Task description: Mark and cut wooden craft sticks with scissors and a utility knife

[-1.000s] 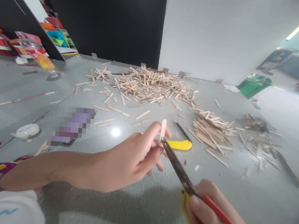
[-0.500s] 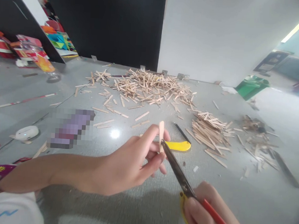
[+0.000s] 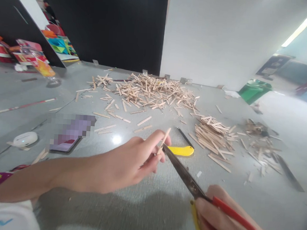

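Observation:
My left hand (image 3: 129,162) pinches a thin wooden stick (image 3: 164,138) between thumb and fingers, its free end tilted up and to the right. My right hand (image 3: 222,221) grips scissors (image 3: 183,173) with red and yellow handles. The dark blades reach up-left and their tips meet the stick just below my fingertips. Behind the hands a yellow utility knife (image 3: 181,150) lies flat on the grey table (image 3: 136,205).
A large heap of wooden sticks (image 3: 150,90) lies at the back, and a neater stack (image 3: 212,133) at the right. Scraps (image 3: 259,143) litter the far right. A phone (image 3: 68,133) and a white device (image 3: 25,139) lie at the left. A green bin (image 3: 253,89) stands beyond.
The stick has turned from upright to tilted right in my left hand. The scissors' tips have slid slightly lower and left along it. The view has shifted a little.

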A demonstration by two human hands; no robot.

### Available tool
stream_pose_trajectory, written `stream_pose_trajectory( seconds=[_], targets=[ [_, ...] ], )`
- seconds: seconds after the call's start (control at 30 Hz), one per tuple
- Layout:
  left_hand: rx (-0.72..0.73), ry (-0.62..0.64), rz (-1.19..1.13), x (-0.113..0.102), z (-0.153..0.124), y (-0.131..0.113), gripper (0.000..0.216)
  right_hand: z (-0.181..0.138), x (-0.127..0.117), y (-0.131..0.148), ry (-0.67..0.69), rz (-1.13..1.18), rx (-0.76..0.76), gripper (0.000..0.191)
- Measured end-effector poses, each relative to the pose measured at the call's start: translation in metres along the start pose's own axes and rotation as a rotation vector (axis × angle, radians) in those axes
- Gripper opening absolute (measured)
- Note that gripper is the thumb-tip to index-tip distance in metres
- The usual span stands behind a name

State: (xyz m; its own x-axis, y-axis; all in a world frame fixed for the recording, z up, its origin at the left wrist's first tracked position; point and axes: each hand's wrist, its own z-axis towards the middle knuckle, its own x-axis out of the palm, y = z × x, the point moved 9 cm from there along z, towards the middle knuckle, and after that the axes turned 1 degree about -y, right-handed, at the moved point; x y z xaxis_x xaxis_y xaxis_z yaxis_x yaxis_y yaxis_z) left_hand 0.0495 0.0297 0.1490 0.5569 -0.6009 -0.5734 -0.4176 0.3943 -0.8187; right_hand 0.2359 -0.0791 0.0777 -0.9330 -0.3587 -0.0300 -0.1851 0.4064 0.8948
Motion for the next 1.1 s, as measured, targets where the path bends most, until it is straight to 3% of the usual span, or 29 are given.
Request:
stream_pose_trajectory(
  seconds=[0.1, 0.17, 0.3, 0.4, 0.67, 0.77, 0.87, 0.97, 1.1],
  targets=[
    [0.004, 0.030, 0.117, -0.007, 0.000, 0.001, 0.014, 0.001, 0.011, 0.014, 0.205, -0.071, 0.029, 0.074],
    [0.009, 0.049, 0.126, -0.009, 0.001, 0.000, 0.013, 0.002, 0.012, 0.021, 0.261, -0.114, 0.048, 0.078],
    [0.004, 0.083, -0.139, -0.005, 0.004, -0.005, 0.014, 0.006, 0.006, 0.021, 0.190, -0.100, 0.081, 0.080],
    [-0.014, 0.114, -0.340, 0.000, 0.006, -0.007, 0.016, 0.006, 0.010, 0.020, 0.193, -0.075, 0.019, 0.079],
    [-0.039, 0.137, -0.430, 0.001, 0.009, -0.003, 0.016, 0.005, 0.008, 0.008, 0.180, -0.027, -0.014, 0.071],
    [-0.043, 0.100, -0.418, -0.003, 0.009, -0.005, 0.013, 0.009, 0.001, 0.007, 0.128, 0.016, -0.100, 0.071],
    [-0.027, 0.021, -0.410, -0.007, 0.000, -0.009, 0.019, 0.020, -0.019, 0.017, -0.031, -0.007, -0.214, 0.073],
    [0.023, 0.044, -0.517, 0.003, -0.022, -0.014, 0.021, 0.039, -0.044, 0.016, -0.216, -0.250, -0.080, 0.069],
    [-0.015, 0.093, -0.679, 0.025, -0.053, -0.004, 0.029, 0.066, -0.055, 0.013, -0.221, -0.511, -0.054, 0.065]
  ],
)
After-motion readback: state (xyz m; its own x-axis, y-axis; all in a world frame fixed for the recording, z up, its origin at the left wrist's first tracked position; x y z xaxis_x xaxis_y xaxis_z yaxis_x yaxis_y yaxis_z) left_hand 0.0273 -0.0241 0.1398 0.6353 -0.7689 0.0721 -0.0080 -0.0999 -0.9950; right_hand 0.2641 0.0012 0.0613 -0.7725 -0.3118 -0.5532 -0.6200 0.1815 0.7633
